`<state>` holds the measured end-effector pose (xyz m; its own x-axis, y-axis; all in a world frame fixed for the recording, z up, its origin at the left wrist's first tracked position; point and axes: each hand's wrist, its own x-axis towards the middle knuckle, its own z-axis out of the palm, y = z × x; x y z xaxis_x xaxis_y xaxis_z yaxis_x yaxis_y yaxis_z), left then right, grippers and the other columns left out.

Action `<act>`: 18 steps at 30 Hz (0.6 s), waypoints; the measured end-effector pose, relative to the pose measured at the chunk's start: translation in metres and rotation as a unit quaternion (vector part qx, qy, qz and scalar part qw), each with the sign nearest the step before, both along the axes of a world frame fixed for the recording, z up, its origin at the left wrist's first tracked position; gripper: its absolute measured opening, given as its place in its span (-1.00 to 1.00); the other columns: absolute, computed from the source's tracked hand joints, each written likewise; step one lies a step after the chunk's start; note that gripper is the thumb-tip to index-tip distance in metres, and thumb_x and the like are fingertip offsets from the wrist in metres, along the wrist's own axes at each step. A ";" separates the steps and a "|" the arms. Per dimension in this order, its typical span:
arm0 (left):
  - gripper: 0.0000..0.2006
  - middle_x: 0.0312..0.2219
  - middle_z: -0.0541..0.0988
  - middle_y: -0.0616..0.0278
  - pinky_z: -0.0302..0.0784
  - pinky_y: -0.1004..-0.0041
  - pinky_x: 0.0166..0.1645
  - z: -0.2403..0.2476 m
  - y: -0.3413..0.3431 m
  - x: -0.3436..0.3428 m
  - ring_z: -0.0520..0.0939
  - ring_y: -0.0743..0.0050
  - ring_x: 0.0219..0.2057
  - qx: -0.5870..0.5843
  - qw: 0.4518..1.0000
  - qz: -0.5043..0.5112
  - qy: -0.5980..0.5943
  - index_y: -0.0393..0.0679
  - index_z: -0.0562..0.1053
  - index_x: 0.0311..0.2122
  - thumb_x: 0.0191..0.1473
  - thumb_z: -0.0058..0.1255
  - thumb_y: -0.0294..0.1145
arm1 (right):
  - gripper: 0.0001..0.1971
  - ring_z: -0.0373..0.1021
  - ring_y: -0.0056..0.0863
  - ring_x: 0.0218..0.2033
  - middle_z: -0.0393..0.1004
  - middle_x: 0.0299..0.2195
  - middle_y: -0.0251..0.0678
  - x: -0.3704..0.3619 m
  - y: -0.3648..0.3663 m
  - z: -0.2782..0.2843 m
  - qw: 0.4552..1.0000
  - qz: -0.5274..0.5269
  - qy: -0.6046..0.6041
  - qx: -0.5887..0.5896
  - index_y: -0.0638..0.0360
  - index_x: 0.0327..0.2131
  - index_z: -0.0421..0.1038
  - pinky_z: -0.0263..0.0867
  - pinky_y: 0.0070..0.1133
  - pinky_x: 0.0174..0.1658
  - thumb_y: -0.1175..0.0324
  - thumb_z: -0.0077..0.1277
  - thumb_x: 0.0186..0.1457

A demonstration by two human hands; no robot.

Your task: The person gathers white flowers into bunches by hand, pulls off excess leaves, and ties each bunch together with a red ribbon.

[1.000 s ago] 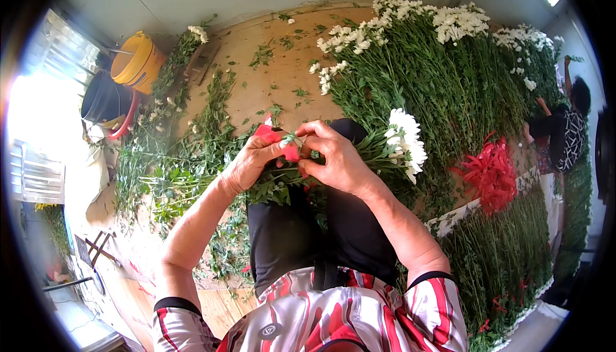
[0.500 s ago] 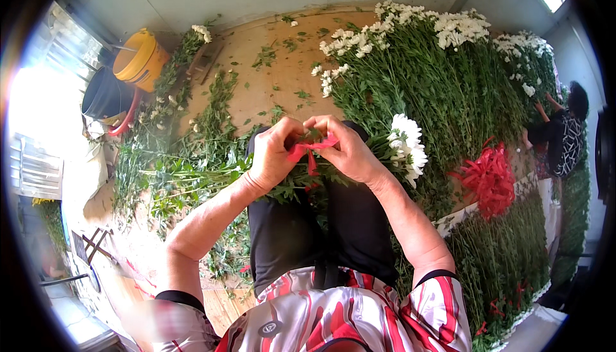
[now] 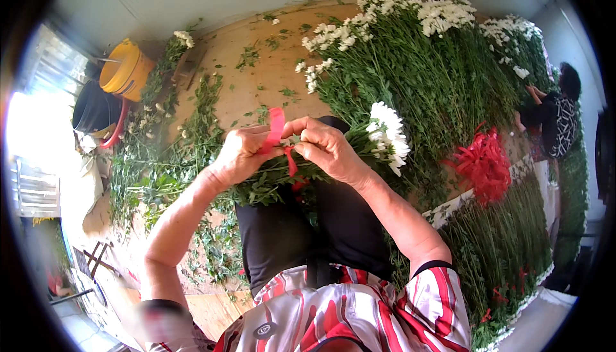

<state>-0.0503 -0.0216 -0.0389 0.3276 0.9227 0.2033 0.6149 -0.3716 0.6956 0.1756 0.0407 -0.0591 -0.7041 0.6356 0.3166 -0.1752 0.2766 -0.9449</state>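
Across my lap lies a bunch of white chrysanthemums (image 3: 387,137), blooms to the right and leafy green stems to the left. A red ribbon (image 3: 276,125) goes around its stems. My left hand (image 3: 245,154) is closed on the ribbon, and a flat strip of it stands up past the fingers. My right hand (image 3: 328,152) pinches the ribbon beside a short red loop that hangs over the stems. The two hands are close together above my knees. Fingers partly hide where the ribbon crosses.
Cut chrysanthemums (image 3: 410,76) are heaped at the far right, with a pile of red ribbons (image 3: 482,167) nearer. More stems (image 3: 500,243) lie at the lower right. A yellow bucket (image 3: 126,69) and a black bucket (image 3: 96,108) stand left. Another person (image 3: 559,118) works at the right.
The ribbon strip, earlier bunched between both hands, now stands up from my left hand. My hands have shifted left along the stems, and the whole view has shifted slightly.
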 end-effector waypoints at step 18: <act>-0.70 -0.52 0.43 0.25 0.32 0.48 -0.27 -0.031 -0.001 0.018 0.41 0.41 -0.45 -0.353 0.744 0.091 -0.560 -0.15 0.35 -0.45 0.27 -0.08 -0.19 | -0.80 0.44 -0.29 -0.44 0.39 -0.42 -0.24 0.004 -0.024 -0.006 0.959 0.009 -0.106 0.262 0.24 -0.45 0.39 0.36 -0.42 -0.36 0.33 0.07 0.17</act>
